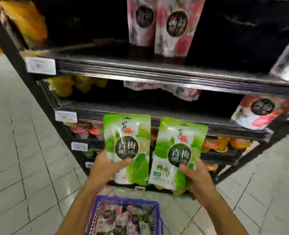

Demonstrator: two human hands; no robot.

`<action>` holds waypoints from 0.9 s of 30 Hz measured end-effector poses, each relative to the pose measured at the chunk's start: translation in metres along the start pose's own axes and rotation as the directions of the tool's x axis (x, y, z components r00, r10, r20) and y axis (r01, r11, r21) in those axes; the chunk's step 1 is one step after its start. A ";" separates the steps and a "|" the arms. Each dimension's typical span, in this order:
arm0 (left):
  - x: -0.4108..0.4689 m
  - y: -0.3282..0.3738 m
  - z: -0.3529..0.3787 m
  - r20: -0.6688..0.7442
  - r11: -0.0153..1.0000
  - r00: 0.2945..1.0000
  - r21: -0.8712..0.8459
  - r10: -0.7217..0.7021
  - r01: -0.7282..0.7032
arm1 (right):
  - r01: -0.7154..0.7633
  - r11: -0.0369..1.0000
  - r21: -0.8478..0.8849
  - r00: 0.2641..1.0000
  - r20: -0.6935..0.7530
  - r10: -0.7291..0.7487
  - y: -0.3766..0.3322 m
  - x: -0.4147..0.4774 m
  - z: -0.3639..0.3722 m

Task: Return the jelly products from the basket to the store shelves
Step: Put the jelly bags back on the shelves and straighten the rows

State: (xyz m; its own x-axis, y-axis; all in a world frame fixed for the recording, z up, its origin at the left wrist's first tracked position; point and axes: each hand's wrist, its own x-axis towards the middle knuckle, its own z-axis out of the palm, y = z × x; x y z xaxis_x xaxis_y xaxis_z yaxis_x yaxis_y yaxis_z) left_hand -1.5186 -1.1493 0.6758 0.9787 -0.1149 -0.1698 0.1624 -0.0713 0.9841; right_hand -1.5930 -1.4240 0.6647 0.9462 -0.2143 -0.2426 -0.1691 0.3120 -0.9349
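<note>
**Two green jelly pouches held up before the shelves**

The left hand [109, 167] grips the lower left part of a glossy green plastic jelly pouch with a dark round label [127, 148], thumb across its front and fingers behind. The right hand [195, 177] is clamped on the lower right part of a second, matching green pouch [177, 155] in the same way. The hands are apart, each closed on its own pouch, and the pouches sit just beside each other at the centre of the view.

Both pouches stand on end, long axis running 6 to 12 o'clock, printed fronts to the camera; the right one leans slightly towards 1 o'clock.

Behind them is the black metal store shelving [157, 72], with pink-and-white pouches [159, 26] at 12 o'clock. At 6 o'clock, between the forearms, lies the blue wire basket [98, 211] holding more pinkish pouches.
</note>
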 end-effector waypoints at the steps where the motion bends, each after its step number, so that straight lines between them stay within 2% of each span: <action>1: 0.002 0.022 0.001 0.026 0.999 0.998 0.019 0.048 -0.049 | 0.054 0.998 -0.009 0.998 -0.007 -0.054 -0.021 -0.003 0.001; 5: 0.002 0.107 0.005 0.094 0.972 0.970 0.059 0.223 -0.229 | 0.242 0.970 -0.010 0.967 -0.082 -0.242 -0.097 -0.022 0.001; 8: 0.000 0.157 0.015 0.154 0.946 0.938 0.044 0.311 -0.321 | 0.391 0.917 -0.075 0.911 -0.114 -0.397 -0.141 -0.038 0.003; 12: 0.004 0.201 0.034 0.221 0.906 0.885 0.008 0.410 -0.422 | 0.484 0.870 -0.088 0.848 -0.196 -0.492 -0.183 -0.051 -0.004; 16: 0.011 0.232 0.055 0.251 0.874 0.844 -0.017 0.473 -0.485 | 0.582 0.798 -0.153 0.759 -0.249 -0.601 -0.228 -0.059 -0.022; 20: 0.015 0.260 0.075 0.263 0.866 0.828 -0.073 0.495 -0.495 | 0.638 0.744 -0.199 0.713 -0.212 -0.669 -0.266 -0.064 -0.038; 27: 0.020 0.308 0.103 0.232 0.825 0.796 -0.057 0.558 -0.562 | 0.725 0.640 -0.256 0.615 -0.177 -0.768 -0.322 -0.055 -0.050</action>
State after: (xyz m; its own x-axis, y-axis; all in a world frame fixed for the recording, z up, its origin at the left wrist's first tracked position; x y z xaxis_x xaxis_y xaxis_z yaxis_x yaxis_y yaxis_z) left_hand -1.4620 -1.2751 0.9700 0.8411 -0.3614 0.4023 -0.4087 0.0624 0.9105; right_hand -1.6045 -1.5592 0.9656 0.6631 -0.5355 0.5231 0.5069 -0.1929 -0.8401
